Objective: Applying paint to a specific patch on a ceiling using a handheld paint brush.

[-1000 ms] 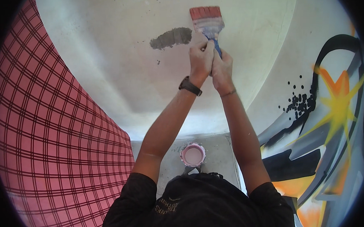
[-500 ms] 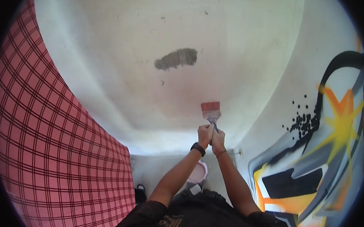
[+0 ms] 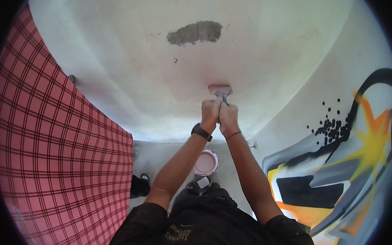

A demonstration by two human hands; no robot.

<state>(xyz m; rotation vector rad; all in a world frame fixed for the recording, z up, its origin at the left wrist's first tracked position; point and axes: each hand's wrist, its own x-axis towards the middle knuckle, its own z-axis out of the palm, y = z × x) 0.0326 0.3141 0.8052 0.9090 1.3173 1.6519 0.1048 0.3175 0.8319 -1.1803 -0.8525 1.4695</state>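
Observation:
Both my hands grip the handle of one wide paintbrush (image 3: 220,90), held out in front of me against the pale wall (image 3: 120,53). My left hand (image 3: 211,110), with a dark watch on its wrist, is closed beside my right hand (image 3: 229,115). The right one wears a thin band at the wrist and is also closed on the handle, most of which the fingers hide. The bristles look reddish pink and seem to touch the wall. Above the brush, a rough grey patch (image 3: 195,32) shows on the wall.
Below my arms stands a round bucket (image 3: 205,162) of pale pink paint on the grey floor (image 3: 155,160). A pink checked cloth (image 3: 64,138) hangs along the left. The right wall carries a painted mural (image 3: 315,184). A dark shoe (image 3: 140,186) shows at lower left.
My view has tilted down, so the grey patch sits higher in the picture and more of the bucket shows. The brush has turned, its bristles now looking shorter; both hands keep hold of it.

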